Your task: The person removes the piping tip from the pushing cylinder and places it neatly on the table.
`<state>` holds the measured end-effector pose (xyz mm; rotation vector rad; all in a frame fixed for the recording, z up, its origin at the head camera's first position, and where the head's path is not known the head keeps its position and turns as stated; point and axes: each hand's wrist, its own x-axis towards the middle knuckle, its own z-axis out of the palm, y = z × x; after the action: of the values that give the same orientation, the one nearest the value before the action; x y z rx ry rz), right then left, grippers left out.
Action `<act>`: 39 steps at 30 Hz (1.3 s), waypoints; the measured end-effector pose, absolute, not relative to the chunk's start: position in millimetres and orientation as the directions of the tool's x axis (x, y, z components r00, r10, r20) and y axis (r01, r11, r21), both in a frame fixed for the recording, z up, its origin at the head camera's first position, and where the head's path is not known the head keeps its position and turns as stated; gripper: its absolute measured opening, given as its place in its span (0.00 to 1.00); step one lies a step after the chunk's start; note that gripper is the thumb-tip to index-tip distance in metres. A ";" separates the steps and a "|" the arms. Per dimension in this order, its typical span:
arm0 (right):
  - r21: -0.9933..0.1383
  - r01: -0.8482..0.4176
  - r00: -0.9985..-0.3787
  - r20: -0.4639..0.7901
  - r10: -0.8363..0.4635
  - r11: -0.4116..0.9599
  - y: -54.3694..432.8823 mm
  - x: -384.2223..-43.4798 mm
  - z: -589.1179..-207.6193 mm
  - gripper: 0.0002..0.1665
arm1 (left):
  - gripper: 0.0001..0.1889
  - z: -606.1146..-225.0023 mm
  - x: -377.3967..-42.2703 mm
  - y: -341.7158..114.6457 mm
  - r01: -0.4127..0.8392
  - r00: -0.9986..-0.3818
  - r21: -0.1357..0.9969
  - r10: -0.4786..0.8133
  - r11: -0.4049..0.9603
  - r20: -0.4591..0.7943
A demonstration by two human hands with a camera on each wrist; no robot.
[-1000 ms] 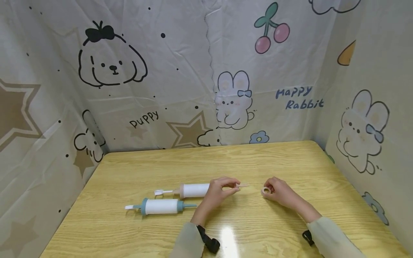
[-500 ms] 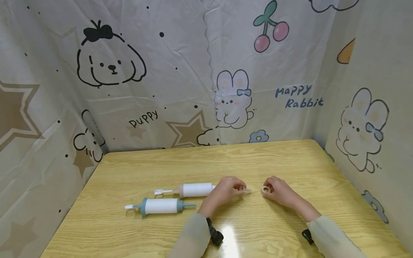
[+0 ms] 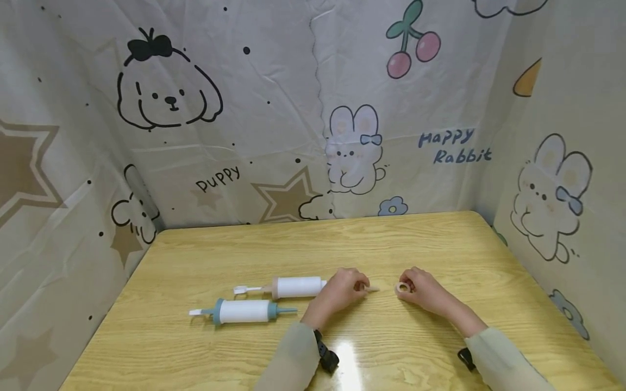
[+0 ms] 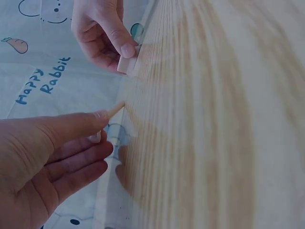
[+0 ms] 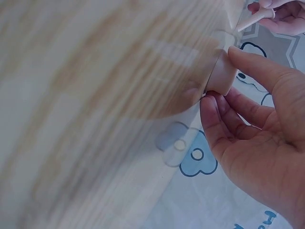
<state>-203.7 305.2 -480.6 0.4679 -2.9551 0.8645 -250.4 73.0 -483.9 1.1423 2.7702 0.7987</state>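
Observation:
My left hand (image 3: 361, 287) rests on the wooden table (image 3: 205, 255) and pinches a thin beige nozzle (image 3: 373, 289) whose tip points right. The hand hides whether the nozzle joins the white tube with beige ends (image 3: 295, 287) just left of it. The left wrist view shows my thumb and fingers closed on the nozzle (image 4: 116, 109). A short gap to the right, my right hand (image 3: 405, 287) pinches a small beige ring (image 3: 402, 288) against the table. In the right wrist view that ring (image 5: 222, 71) sits between thumb and fingertips (image 5: 212, 107).
A second white tube with blue ends (image 3: 243, 311) and a white plunger handle lies nearer me on the left. Cartoon-printed sheets (image 3: 342, 108) wall in the table at the back and on both sides. Bare wood stretches behind and in front of my hands.
My left hand has sunk onto the table and shifted slightly right, bringing the nozzle tip closer to the ring. The right hand and both tubes have stayed put.

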 end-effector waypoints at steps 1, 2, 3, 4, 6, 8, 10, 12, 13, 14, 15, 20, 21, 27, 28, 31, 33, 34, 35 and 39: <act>-0.522 -0.293 -0.955 0.110 -0.277 0.801 305.5 -203.8 -480.8 0.09 | 0.07 -484.1 -250.2 73.2 0.651 -0.728 0.467 0.668 0.599 0.157; -0.522 -0.291 -0.955 0.110 -0.275 0.802 305.9 -203.9 -481.1 0.08 | 0.07 -484.1 -250.0 73.4 0.653 -0.728 0.458 0.667 0.603 0.160; -0.525 -0.289 -0.956 0.110 -0.273 0.801 306.2 -203.9 -481.4 0.08 | 0.07 -484.1 -249.8 73.6 0.654 -0.730 0.447 0.664 0.610 0.163; -0.526 -0.290 -0.956 0.110 -0.274 0.800 306.5 -203.8 -481.7 0.08 | 0.07 -484.3 -249.7 73.7 0.656 -0.731 0.438 0.661 0.615 0.166; -0.528 -0.290 -0.955 0.111 -0.274 0.798 306.9 -203.5 -481.8 0.08 | 0.07 -484.4 -249.3 74.0 0.654 -0.737 0.421 0.654 0.628 0.171; -0.530 -0.286 -0.956 0.106 -0.272 0.798 307.0 -203.3 -481.9 0.09 | 0.07 -484.3 -248.9 74.0 0.655 -0.741 0.399 0.648 0.641 0.175; -0.536 -0.279 -0.958 0.095 -0.272 0.797 306.8 -203.2 -481.4 0.10 | 0.07 -485.0 -248.5 73.9 0.662 -0.740 0.370 0.647 0.652 0.184; -0.543 -0.273 -0.958 0.082 -0.274 0.794 306.6 -203.0 -480.6 0.12 | 0.06 -485.6 -247.9 73.8 0.666 -0.740 0.347 0.645 0.661 0.190; -0.548 -0.268 -0.959 0.075 -0.273 0.792 306.5 -203.1 -480.3 0.12 | 0.06 -486.2 -247.6 73.7 0.669 -0.738 0.333 0.646 0.664 0.195; -0.554 -0.263 -0.960 0.068 -0.272 0.790 306.5 -203.2 -480.0 0.13 | 0.06 -486.6 -247.4 73.7 0.672 -0.737 0.319 0.645 0.669 0.199; -0.559 -0.260 -0.960 0.064 -0.272 0.787 306.5 -203.3 -479.5 0.13 | 0.06 -487.2 -247.2 73.6 0.673 -0.737 0.305 0.645 0.674 0.202; -0.569 -0.253 -0.961 0.052 -0.273 0.783 307.7 -203.9 -478.4 0.14 | 0.06 -487.9 -246.0 73.1 0.677 -0.735 0.278 0.642 0.682 0.216; -0.569 -0.252 -0.961 0.050 -0.274 0.783 307.9 -204.0 -478.5 0.14 | 0.06 -487.8 -245.7 73.0 0.676 -0.736 0.280 0.642 0.681 0.217; -0.573 -0.242 -0.963 0.042 -0.267 0.783 309.3 -204.9 -480.2 0.15 | 0.08 -487.2 -245.5 72.9 0.666 -0.743 0.316 0.639 0.676 0.199; -0.573 -0.241 -0.963 0.042 -0.265 0.783 309.5 -205.0 -480.4 0.16 | 0.08 -487.2 -245.6 72.9 0.664 -0.744 0.323 0.638 0.675 0.195; -0.572 -0.235 -0.965 0.043 -0.257 0.786 310.2 -205.4 -480.7 0.17 | 0.08 -487.3 -245.9 72.4 0.660 -0.746 0.333 0.638 0.673 0.190; -0.571 -0.232 -0.966 0.043 -0.253 0.788 310.5 -205.6 -481.0 0.17 | 0.08 -487.9 -246.1 71.8 0.660 -0.746 0.338 0.638 0.671 0.192; -0.572 -0.231 -0.967 0.042 -0.253 0.787 310.6 -205.8 -481.2 0.17 | 0.08 -488.1 -246.1 71.4 0.661 -0.746 0.342 0.637 0.668 0.195; -0.573 -0.231 -0.966 0.041 -0.254 0.786 310.8 -205.9 -481.3 0.17 | 0.08 -488.3 -246.3 71.0 0.661 -0.745 0.349 0.637 0.664 0.199; -0.579 -0.229 -0.967 0.040 -0.253 0.782 311.3 -206.2 -481.8 0.18 | 0.09 -488.9 -246.6 70.1 0.663 -0.741 0.373 0.639 0.649 0.206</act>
<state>-206.2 311.3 -481.8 0.4059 -3.0033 0.9683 -246.6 70.1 -488.9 1.1469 2.9030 0.6927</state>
